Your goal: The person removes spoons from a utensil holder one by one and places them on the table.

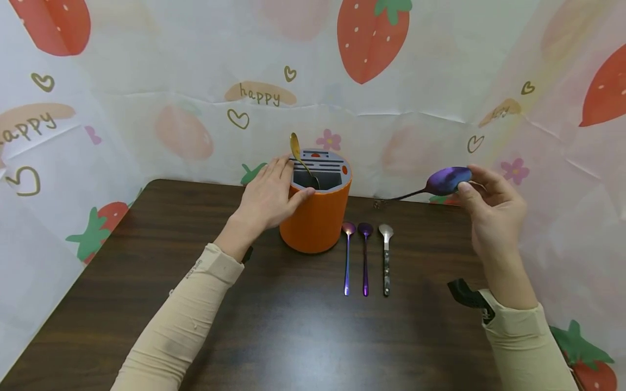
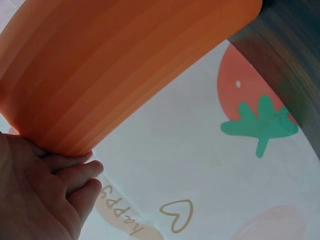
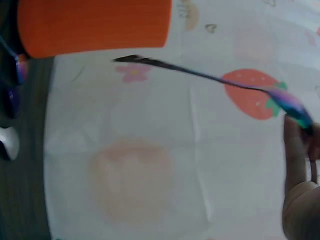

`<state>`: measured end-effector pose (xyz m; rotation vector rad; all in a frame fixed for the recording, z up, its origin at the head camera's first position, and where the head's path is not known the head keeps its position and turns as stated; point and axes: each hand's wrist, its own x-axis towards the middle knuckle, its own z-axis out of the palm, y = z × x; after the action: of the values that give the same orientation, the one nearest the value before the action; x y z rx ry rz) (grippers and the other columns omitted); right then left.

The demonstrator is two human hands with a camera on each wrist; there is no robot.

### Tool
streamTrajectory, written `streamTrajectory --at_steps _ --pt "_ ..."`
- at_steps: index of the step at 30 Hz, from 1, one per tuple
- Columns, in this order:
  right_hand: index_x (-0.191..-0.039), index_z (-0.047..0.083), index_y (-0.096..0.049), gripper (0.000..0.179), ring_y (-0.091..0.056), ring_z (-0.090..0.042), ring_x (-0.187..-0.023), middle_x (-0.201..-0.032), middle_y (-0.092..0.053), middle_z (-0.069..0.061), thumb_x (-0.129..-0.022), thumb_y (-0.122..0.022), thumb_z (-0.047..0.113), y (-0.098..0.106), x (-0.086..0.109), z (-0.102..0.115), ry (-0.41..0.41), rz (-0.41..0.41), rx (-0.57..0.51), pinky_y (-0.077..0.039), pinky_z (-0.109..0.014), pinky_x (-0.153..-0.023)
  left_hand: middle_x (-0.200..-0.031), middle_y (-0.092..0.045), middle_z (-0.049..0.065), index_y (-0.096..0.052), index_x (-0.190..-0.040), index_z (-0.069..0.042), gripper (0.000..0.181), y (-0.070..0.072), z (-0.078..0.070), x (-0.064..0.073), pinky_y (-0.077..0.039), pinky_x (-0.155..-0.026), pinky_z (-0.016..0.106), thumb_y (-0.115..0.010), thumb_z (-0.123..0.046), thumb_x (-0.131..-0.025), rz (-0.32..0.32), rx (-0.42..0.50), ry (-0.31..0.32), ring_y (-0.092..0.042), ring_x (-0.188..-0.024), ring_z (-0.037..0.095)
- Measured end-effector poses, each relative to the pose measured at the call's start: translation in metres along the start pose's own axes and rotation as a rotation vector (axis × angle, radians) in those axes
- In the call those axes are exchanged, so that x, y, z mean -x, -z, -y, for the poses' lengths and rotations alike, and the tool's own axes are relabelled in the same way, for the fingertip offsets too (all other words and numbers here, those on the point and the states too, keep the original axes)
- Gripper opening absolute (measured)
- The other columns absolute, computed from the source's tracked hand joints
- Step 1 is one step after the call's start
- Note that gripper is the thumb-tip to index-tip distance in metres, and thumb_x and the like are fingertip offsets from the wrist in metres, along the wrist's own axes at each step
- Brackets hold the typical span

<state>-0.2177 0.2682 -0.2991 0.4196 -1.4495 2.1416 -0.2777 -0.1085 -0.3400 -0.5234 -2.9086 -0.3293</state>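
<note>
My left hand point(image 1: 266, 195) rests against the rim of an orange utensil holder point(image 1: 315, 225), its thumb along the front and its fairly straight fingers toward the back. A gold spoon point(image 1: 295, 145) stands tilted in the holder's large front compartment, bowl up. To the right, my right hand point(image 1: 498, 209) pinches a purple-blue spoon point(image 1: 447, 181) by its bowl between thumb and fingers, above the table. Its thin dark handle point(image 3: 192, 72) points left toward the holder and ends in a wider, ornate tip.
Right of the holder, a pink-blue spoon point(image 1: 348, 258), a purple spoon point(image 1: 365, 260) and a silver spoon with a dark patterned handle point(image 1: 386, 263) lie side by side on the dark wood table point(image 1: 274, 331). A strawberry-print sheet point(image 1: 420, 70) hangs behind the table.
</note>
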Motion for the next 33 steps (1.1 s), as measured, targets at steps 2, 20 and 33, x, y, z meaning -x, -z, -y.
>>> streamTrajectory --at_steps 2,20,33 --pt "-0.118 -0.015 -0.070 0.029 -0.071 -0.020 -0.080 -0.094 -0.072 -0.013 -0.089 -0.070 -0.017 0.007 0.000 -0.003 -0.069 0.000 0.055 -0.064 -0.028 -0.069 -0.173 -0.015 0.016 -0.021 -0.165 0.001 0.096 0.000 0.000 0.000 -0.010 -0.131 0.044 -0.030 -0.072 -0.103 0.004 0.002 0.000 -0.014 -0.160 0.033" --pt "-0.115 0.014 -0.078 0.020 -0.068 -0.006 -0.087 -0.103 -0.070 0.005 -0.098 -0.071 0.004 0.067 -0.015 -0.047 -0.615 0.117 0.304 -0.059 -0.018 -0.078 -0.173 -0.016 0.017 -0.021 -0.164 0.001 0.096 0.000 0.000 -0.001 -0.012 -0.130 0.045 -0.032 -0.071 -0.104 -0.008 0.010 0.000 -0.016 -0.159 0.033" --pt "-0.113 0.025 -0.075 0.021 -0.066 -0.005 -0.092 -0.111 -0.068 0.011 -0.103 -0.065 0.009 0.096 -0.026 -0.089 -0.731 0.225 0.410 -0.058 -0.020 -0.081 -0.173 -0.016 0.017 -0.022 -0.164 0.001 0.096 0.000 0.000 0.000 -0.014 -0.130 0.046 -0.031 -0.072 -0.103 -0.005 -0.001 0.009 -0.015 -0.160 0.033"
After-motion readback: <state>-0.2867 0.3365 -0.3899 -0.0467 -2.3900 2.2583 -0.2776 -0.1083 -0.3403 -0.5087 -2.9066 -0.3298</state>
